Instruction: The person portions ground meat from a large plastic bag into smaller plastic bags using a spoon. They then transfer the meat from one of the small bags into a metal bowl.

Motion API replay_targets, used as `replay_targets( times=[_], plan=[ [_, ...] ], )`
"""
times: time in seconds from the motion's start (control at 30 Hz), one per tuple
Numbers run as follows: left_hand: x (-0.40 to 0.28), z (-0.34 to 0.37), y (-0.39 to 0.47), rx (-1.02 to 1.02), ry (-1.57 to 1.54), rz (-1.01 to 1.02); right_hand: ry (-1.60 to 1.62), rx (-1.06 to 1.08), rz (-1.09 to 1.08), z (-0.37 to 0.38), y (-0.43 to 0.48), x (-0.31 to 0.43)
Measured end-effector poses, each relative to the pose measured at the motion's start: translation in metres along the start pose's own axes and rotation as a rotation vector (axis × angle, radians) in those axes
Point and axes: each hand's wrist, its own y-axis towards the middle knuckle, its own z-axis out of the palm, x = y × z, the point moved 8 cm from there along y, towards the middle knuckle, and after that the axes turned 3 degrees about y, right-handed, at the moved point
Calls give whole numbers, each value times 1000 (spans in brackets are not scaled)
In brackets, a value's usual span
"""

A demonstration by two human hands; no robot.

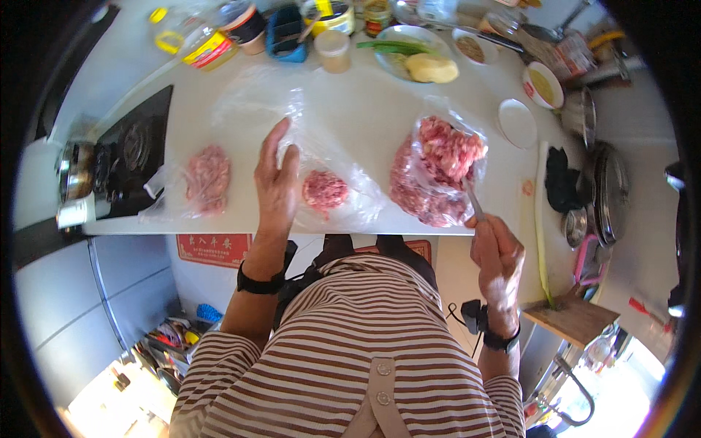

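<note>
My right hand (497,254) grips the handle of a metal utensil (475,201), perhaps a spoon. The utensil's head is hidden at a clump of minced meat (450,147), which sits at the mouth of a clear plastic bag (475,131) with more mince (406,191) inside. Thumb and fingers apart, my left hand (276,180) is over the left edge of a flat, clear plastic bag (356,186); whether it touches the film I cannot tell. A small mound of mince (325,190) lies on this bag. Farther left, a flattened mince portion (208,179) lies in clear plastic.
Along the back of the white counter (350,117) stand an oil bottle (197,46), a lidded tub (332,50) and a plate (386,61) with ginger and scallions. A black cooktop (134,148) is at left. At right are a white dish (517,124) and a long scallion (540,219).
</note>
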Motion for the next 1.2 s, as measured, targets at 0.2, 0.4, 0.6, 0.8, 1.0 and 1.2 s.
replay_targets(
  times=[0.2,0.4,0.6,0.8,1.0,1.2],
  plan=[
    [97,-58,-61,-52,-159,-654,-491,195,-625,100,-12,13],
    [111,-44,-96,38,-341,-892,-880,200,-825,166,16,-45],
    [110,-37,-94,-12,-232,-793,-676,247,-512,134,13,-33],
    [115,-32,-87,-62,-371,-770,-558,294,-491,157,15,-40],
    [95,-42,-38,-94,-407,-604,-744,146,-569,158,32,-33],
    [97,-36,-28,5,-275,-590,-386,231,-378,125,15,-10]
  ],
)
